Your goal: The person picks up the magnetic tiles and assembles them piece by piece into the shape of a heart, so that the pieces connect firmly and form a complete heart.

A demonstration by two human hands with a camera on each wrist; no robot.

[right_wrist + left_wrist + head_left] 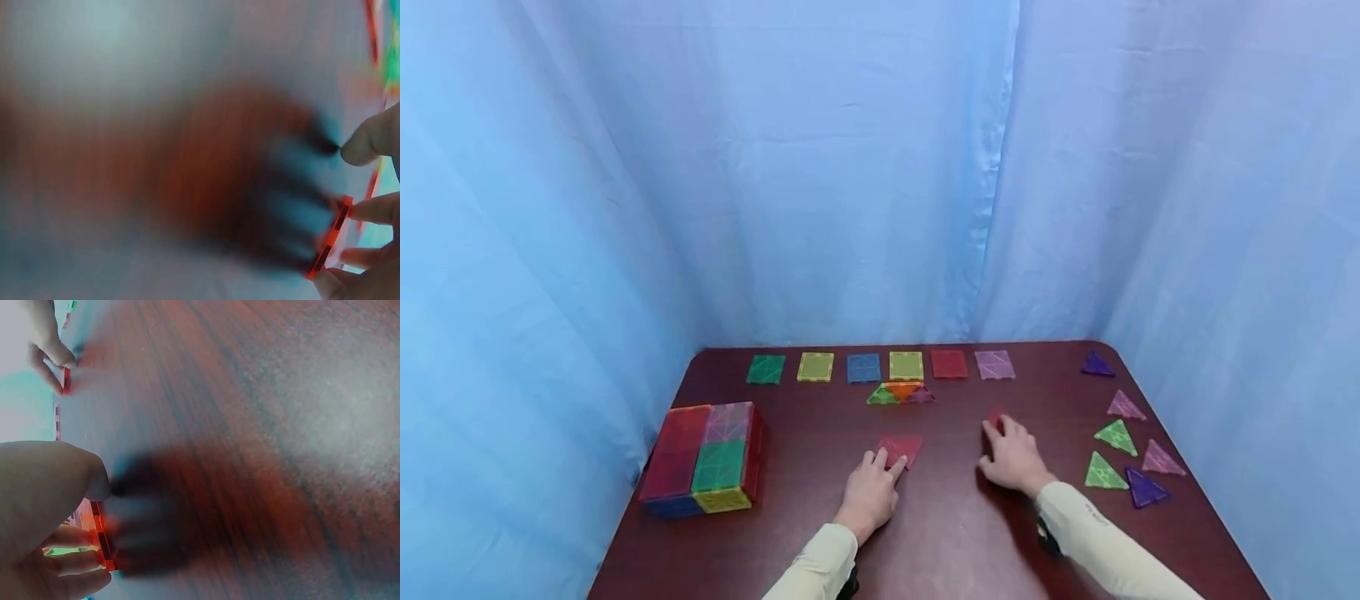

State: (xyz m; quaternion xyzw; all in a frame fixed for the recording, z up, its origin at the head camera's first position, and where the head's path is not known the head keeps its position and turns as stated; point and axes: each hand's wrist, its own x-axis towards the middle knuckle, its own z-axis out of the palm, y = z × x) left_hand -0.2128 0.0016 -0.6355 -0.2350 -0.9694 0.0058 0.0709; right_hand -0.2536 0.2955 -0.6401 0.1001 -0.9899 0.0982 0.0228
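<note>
Flat on the table, a red triangular magnetic tile (904, 447) points one corner towards me. The fingertips and thumb of my left hand (870, 490) rest along its left side. In the left wrist view, the tile's narrow red edge (102, 534) shows beside those fingers. My right hand (1017, 454) is further right, its fingers extended over another red tile (996, 416), mostly hidden beneath them. In the right wrist view, this tile's edge (331, 237) meets the fingertips while the thumb (365, 140) stays apart from it.
Behind the hands lies a short joined strip with an orange tile (902, 390) at its middle. Square tiles, including a blue one (863, 367), line the back edge. A colourful tile box (722, 462) stands at left. Several loose triangles, including a purple one (1146, 489), lie at right.
</note>
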